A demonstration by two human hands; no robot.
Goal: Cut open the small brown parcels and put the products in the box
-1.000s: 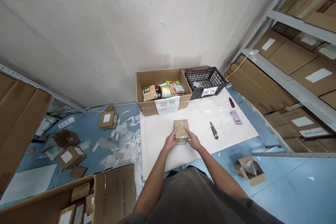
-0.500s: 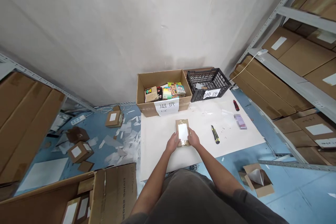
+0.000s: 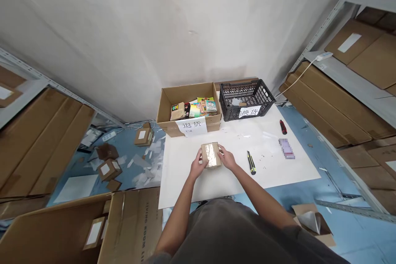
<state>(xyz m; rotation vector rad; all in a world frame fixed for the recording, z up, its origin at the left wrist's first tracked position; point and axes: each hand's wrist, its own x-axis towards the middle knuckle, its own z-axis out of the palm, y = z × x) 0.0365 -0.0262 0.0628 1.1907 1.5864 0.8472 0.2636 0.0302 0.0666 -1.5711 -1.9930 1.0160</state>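
Note:
Both hands hold a small brown cardboard box [image 3: 211, 155] above the near middle of the white table [image 3: 182, 187]. A shiny strip of clear tape runs down the side that faces me. My left hand [image 3: 198, 166] grips its left edge, and my right hand [image 3: 227, 158] closes on the right edge. To the right of my right hand lies a yellow and black utility knife [image 3: 251, 163]. Farther right is a red and black utility knife [image 3: 283, 127], with a pixelated purple item [image 3: 286, 149] below it.
At the table's back stand an open carton [image 3: 168, 127] of small books and a black plastic crate [image 3: 230, 112], both with paper signs. A large open carton [image 3: 136, 227] is at my lower left. Shelves with boxes [image 3: 328, 103] flank the table; paper scraps [image 3: 151, 173] litter the floor.
The cardboard box has been turned in my hands: its white label faced me before, and now the taped side does. The view has shifted slightly.

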